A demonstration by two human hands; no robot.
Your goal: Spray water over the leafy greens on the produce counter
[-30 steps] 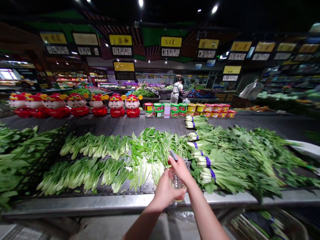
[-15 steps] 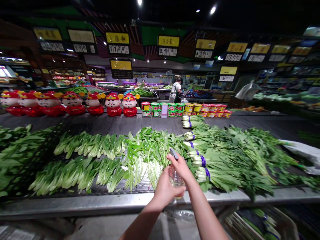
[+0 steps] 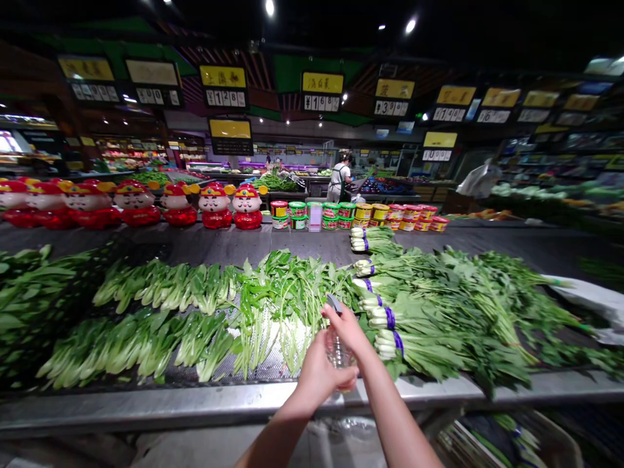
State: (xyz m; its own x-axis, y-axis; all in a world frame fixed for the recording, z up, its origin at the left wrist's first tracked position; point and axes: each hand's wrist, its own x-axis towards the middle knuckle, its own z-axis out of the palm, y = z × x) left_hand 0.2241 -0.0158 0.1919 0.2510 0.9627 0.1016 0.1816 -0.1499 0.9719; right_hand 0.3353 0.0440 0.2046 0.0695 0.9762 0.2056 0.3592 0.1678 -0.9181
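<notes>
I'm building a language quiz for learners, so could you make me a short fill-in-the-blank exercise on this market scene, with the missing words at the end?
1. The left hand and right hand hold a clear ____ with a grey top.
2. The bands around the bunched greens are ____ in colour.
3. In the picture, the red figures stand to the ____ of the tubs.
4. The person in the background wears a ____ shirt.

Missing words: bottle; purple; left; white.
</notes>
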